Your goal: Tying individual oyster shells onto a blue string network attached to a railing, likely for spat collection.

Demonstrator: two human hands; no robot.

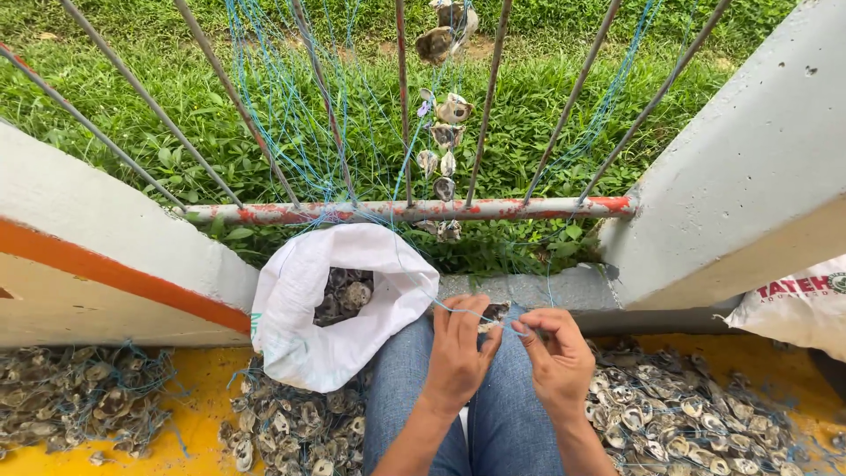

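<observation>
My left hand [458,351] and my right hand [557,357] meet over my jeans-clad knees [502,414]. Between the left fingers is an oyster shell [493,315], and a thin blue string [480,313] runs from it to the pinched fingertips of my right hand. The string leads up to a strand of shells [445,137] hanging on the rusty metal railing [405,210] in front of me. An open white sack [339,308] with more shells inside stands just left of my knees.
Piles of strung shells lie on the yellow floor at the left [79,392], under the sack [291,432] and at the right [687,414]. Concrete pillars [749,176] flank the railing. A printed white bag [797,304] sits far right. Grass lies beyond the bars.
</observation>
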